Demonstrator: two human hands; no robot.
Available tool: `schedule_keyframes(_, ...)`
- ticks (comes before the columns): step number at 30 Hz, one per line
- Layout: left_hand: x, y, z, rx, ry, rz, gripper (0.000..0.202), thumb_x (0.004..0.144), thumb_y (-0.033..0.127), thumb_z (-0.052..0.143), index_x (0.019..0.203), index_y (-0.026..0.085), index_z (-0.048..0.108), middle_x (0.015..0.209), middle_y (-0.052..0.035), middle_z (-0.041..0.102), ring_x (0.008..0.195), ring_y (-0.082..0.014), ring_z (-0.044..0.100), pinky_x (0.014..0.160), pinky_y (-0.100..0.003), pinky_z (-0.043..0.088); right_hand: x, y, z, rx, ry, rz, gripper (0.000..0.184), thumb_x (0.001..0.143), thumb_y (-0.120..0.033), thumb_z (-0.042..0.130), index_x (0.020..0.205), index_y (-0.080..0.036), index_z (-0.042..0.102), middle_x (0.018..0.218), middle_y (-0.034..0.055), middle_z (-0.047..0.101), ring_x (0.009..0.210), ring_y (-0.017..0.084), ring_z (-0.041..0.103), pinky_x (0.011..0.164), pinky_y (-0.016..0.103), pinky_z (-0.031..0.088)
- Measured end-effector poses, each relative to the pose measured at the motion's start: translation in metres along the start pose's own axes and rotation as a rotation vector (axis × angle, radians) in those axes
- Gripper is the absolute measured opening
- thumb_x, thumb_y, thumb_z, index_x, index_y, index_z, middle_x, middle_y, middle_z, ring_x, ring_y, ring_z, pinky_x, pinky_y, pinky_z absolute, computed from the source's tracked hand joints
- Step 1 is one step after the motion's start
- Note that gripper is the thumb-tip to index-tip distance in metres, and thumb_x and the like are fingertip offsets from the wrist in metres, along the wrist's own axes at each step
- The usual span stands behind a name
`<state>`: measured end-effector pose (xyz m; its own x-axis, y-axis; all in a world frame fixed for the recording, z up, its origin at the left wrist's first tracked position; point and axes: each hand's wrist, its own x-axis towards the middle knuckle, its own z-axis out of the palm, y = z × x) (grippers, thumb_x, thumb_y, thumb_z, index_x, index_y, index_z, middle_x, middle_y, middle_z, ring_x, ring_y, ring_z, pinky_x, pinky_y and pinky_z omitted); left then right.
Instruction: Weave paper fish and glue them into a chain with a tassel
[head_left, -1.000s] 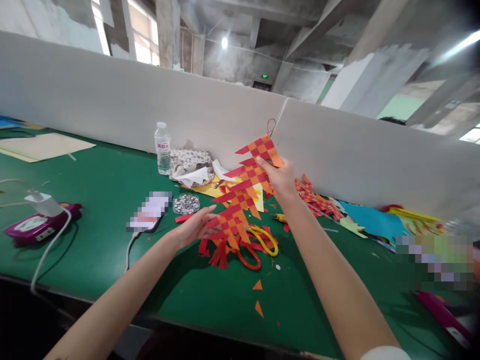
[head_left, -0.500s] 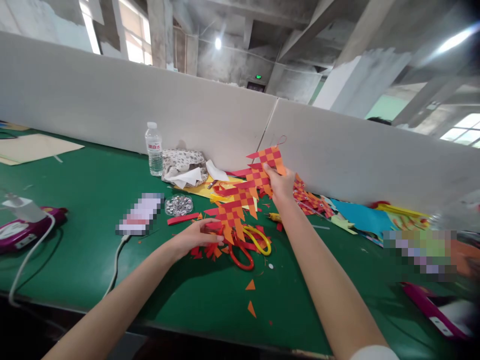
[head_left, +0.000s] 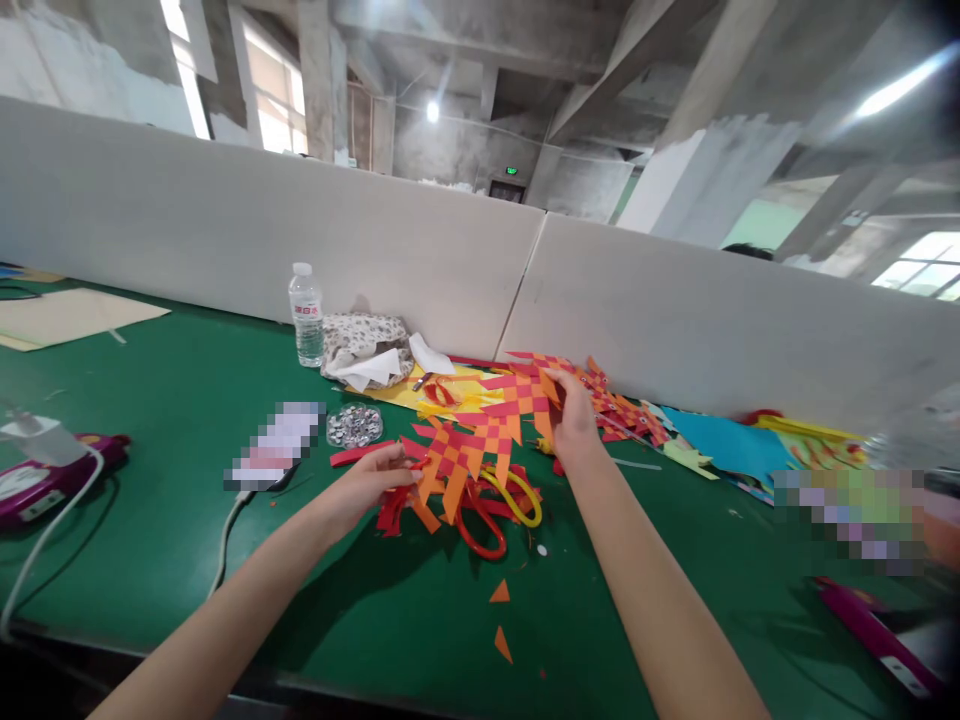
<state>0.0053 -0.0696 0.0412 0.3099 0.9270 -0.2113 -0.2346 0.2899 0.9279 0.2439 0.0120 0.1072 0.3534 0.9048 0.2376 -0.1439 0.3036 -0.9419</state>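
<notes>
A long woven paper strip (head_left: 491, 432), checkered red and orange with pointed ends along its edges, slants between my hands above the table. My right hand (head_left: 576, 415) is closed on its upper right end. At the lower left end, the fingers of my left hand (head_left: 375, 482) pinch the paper. Under the strip lie scissors with red and yellow handles (head_left: 486, 545); the blades are hidden. Red and orange paper scraps (head_left: 391, 512) are heaped beside them. A flat red strip (head_left: 349, 455) lies behind my left hand.
Left of the hands are a clear dish of small shiny pieces (head_left: 354, 426), a water bottle (head_left: 306, 318) and a blurred-out device (head_left: 279, 445) on a cable. More checkered paper (head_left: 626, 415) and a blue sheet (head_left: 709, 440) lie right, along the white partition (head_left: 420, 270).
My right hand has lowered the strip's upper end, so it now lies flatter. My left fingers have closed on the lower end. The view has tilted slightly up.
</notes>
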Motion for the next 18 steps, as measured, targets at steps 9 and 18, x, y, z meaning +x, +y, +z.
schedule_keyframes(9, 0.014, -0.023, 0.003, -0.248, -0.032, -0.037, 0.05, 0.048, -0.007, 0.06, 0.091, 0.018, 0.059, 0.079, 0.0006, 0.063, 0.073, -0.0129, 0.063, 0.063, -0.021, 0.049, -0.023, -0.041, 0.022, 0.019, -0.223, -0.007, 0.02, 0.071, -0.033, 0.05, 0.077, -0.019, 0.062, 0.073, 0.0037, 0.068, 0.074, 0.019, 0.064, 0.059, 0.028, 0.051)
schedule_keyframes(18, -0.006, -0.021, 0.014, -0.171, -0.051, 0.216, 0.088, 0.056, 0.003, 0.07, 0.133, 0.027, 0.035, 0.086, -0.0009, 0.063, 0.085, -0.0161, 0.062, 0.068, -0.023, 0.047, -0.003, -0.033, 0.022, 0.002, -0.177, -0.122, 0.024, 0.066, -0.033, 0.045, 0.077, -0.019, 0.061, 0.066, 0.0027, 0.061, 0.063, 0.018, 0.059, 0.058, 0.031, 0.048)
